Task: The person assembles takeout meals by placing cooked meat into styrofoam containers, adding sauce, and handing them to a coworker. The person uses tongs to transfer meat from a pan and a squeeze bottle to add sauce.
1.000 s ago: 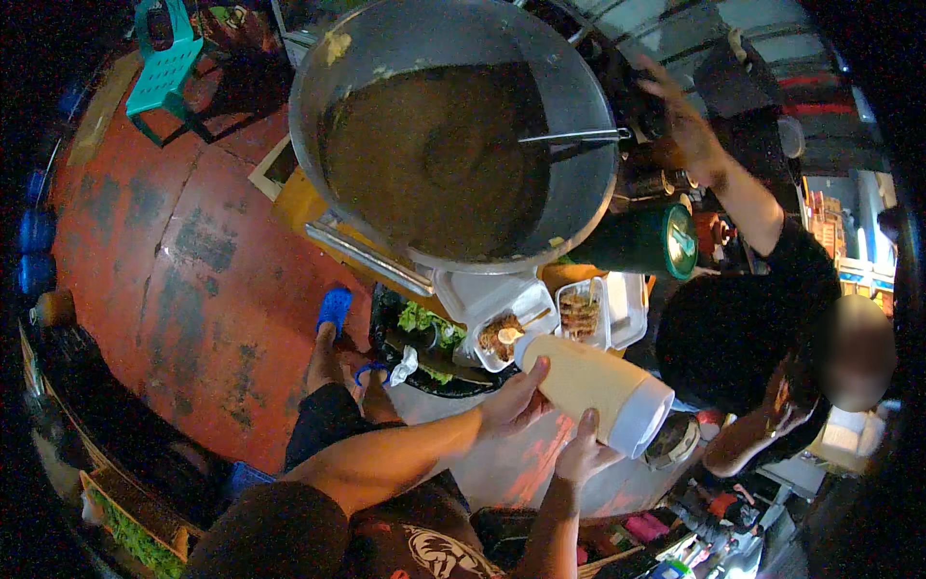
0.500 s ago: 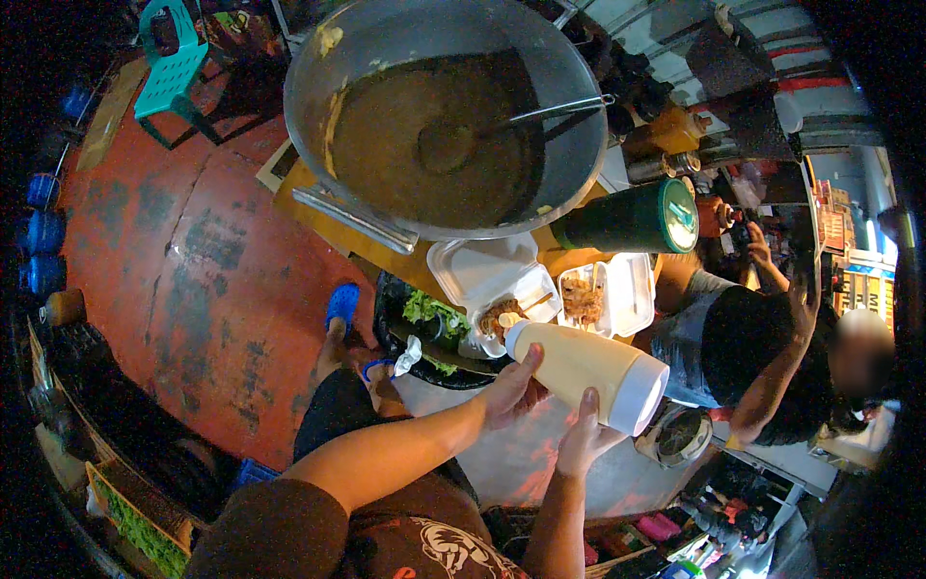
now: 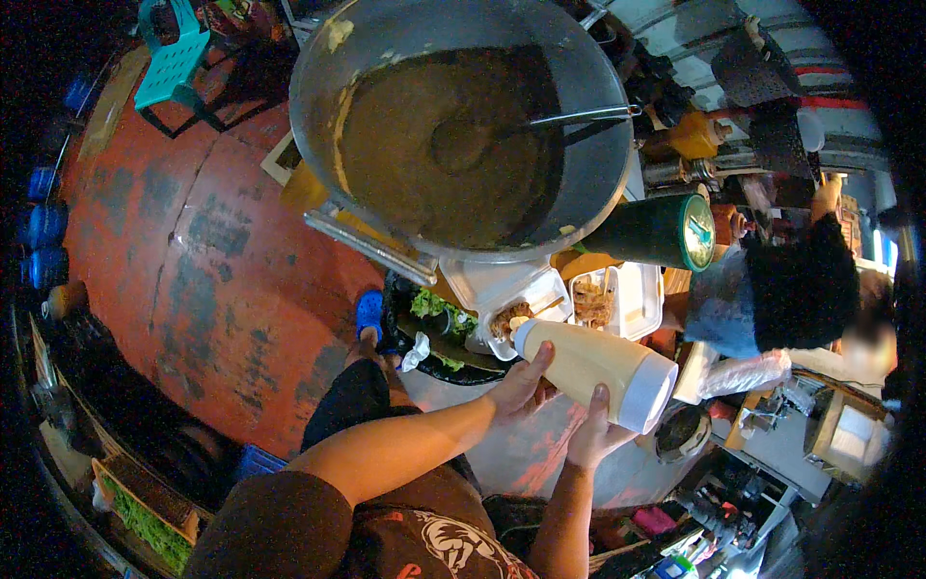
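A pale yellow squeeze bottle (image 3: 593, 369) lies tilted between both hands, its nozzle pointing left and far toward an open white foam box (image 3: 511, 307) holding food. The left hand (image 3: 519, 388) wraps the bottle's neck end, thumb up along its side; the right hand (image 3: 592, 436) cups it from beneath near the white base, fingers closed on it. Just right of that box sits a second foam box (image 3: 617, 299). Left of them a dark tray (image 3: 434, 343) holds greens. Beyond, a large metal pot (image 3: 463, 125) of brown liquid carries a ladle (image 3: 569, 118). A green can (image 3: 661, 232) lies to the right, with another person (image 3: 781, 289) near it.
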The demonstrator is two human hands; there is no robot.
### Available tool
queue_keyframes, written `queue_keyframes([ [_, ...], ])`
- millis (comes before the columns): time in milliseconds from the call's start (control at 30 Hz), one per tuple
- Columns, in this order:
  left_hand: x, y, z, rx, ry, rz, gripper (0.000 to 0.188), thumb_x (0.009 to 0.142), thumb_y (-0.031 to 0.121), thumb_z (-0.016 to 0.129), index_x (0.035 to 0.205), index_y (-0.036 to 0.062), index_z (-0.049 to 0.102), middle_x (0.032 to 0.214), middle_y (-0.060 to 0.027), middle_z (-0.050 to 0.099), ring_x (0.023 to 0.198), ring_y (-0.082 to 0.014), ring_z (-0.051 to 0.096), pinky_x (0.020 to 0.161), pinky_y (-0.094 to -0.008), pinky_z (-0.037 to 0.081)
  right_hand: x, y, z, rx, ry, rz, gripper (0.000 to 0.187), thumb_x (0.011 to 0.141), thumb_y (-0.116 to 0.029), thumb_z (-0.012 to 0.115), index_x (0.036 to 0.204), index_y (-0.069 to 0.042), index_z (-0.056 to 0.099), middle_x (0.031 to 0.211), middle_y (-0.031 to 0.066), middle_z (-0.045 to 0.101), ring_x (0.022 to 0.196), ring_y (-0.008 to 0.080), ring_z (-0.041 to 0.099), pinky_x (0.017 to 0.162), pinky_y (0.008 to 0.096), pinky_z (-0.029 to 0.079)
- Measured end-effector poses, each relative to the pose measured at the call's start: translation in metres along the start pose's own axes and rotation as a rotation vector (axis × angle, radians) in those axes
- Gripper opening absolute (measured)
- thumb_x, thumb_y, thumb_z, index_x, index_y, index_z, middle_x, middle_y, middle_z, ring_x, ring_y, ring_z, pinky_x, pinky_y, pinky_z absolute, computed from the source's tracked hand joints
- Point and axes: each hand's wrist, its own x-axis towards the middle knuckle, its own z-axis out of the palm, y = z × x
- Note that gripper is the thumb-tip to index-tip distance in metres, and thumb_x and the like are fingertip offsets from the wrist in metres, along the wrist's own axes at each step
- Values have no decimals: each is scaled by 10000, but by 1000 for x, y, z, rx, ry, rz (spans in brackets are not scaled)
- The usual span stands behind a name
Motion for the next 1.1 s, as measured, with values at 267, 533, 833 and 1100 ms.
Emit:
queue_keyframes([
  [267,-1,7,5,-31,29,-53,737,904,617,551,1362,48,454,1346,-53,565,1256,-178,534,1094,-347,425,4,1,1,-53,46,18,646,797,-49,699,1367,44,411,1244,174,565,1117,277,574,972,419,479],
  [533,-11,5,55,37,34,-112,775,844,577,692,1351,42,453,1253,-72,595,1149,-170,586,980,-283,499,4,-24,-33,220,185,124,681,815,-146,700,1404,-21,382,1327,141,513,1177,289,546,1013,444,468],
  [833,-17,-8,116,98,-162,-218,884,831,648,640,1431,56,373,1363,-85,542,1257,-209,527,1056,-372,454,35,-64,-78,259,209,-23,717,856,-406,659,1383,14,415,1308,174,524,1190,305,547,1014,463,449],
  [1100,-7,-20,149,-29,-239,-159,761,889,586,621,1452,143,366,1419,-32,494,1325,-195,459,1124,-408,380,58,-59,-125,4,148,-88,726,912,-490,573,1371,52,420,1292,185,540,1140,288,568,1001,452,459],
])
